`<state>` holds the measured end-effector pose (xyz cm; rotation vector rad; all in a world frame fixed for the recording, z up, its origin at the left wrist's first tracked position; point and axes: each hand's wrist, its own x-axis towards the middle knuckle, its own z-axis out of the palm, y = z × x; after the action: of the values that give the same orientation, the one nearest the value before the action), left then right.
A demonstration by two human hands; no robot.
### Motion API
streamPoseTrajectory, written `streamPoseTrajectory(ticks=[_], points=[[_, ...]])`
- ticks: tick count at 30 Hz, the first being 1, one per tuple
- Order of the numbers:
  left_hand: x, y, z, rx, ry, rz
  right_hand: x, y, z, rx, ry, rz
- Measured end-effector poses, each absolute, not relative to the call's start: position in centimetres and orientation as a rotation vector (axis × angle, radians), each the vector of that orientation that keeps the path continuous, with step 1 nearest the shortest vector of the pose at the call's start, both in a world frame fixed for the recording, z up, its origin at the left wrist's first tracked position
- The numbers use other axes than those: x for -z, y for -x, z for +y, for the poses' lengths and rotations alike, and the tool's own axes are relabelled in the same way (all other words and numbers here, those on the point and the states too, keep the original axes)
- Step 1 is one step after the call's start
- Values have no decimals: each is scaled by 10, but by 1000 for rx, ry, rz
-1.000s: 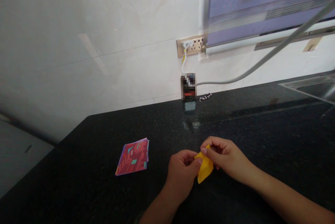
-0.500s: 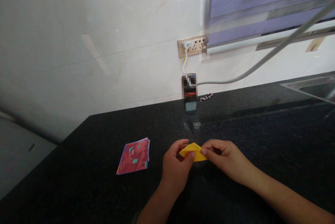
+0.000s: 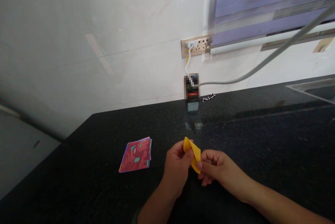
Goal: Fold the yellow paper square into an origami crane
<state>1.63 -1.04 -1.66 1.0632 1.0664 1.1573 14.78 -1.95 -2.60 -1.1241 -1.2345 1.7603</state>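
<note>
A small folded piece of yellow paper [image 3: 195, 156] is held tilted above the dark countertop. My left hand [image 3: 178, 164] pinches its left side, the thumb lying on the front of the paper. At the lower right corner of the paper, my right hand [image 3: 218, 166] grips it between thumb and fingers. The fingertips behind the paper are partly hidden. To the left of both hands, a stack of reddish patterned sheets [image 3: 136, 156] lies on the countertop [image 3: 104, 192].
By the wall stands a small pixelated device [image 3: 192, 87], joined by a white cable to the wall socket [image 3: 197, 45]. A beaded string [image 3: 208, 97] lies beside it. A grey hose [image 3: 259, 67] runs to the upper right. A sink edge [image 3: 311, 89] shows at the right.
The yellow paper has turned from lying roughly sideways to a steep slant, its right end now lower. My right hand has moved down with it. The view has shifted slightly.
</note>
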Motion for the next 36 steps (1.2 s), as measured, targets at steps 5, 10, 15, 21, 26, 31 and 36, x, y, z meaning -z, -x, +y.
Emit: streamPoseTrajectory(ticks=[5, 10, 15, 21, 26, 31, 36], points=[[17, -17, -9, -1141, -1127, 1130, 28, -150, -19, -1674, 1167, -1432], [22, -17, -10, -1088, -1167, 1167, 28, -156, -14, -1363, 1175, -1436], [22, -19, -11, -1035, -1210, 1139, 25, -157, -10, -1384, 1185, -1396], [23, -19, -11, -1001, -1116, 1073, 28, -157, -8, -1414, 1188, -1370], [25, -20, -13, -1047, -963, 974, 30, -160, -7, -1394, 1228, -1376], [21, -22, -15, -1004, -947, 941, 28, -161, -8, -1354, 1203, -1344], [21, -22, -14, -959, -1011, 1021, 28, -161, -8, -1354, 1190, -1334]])
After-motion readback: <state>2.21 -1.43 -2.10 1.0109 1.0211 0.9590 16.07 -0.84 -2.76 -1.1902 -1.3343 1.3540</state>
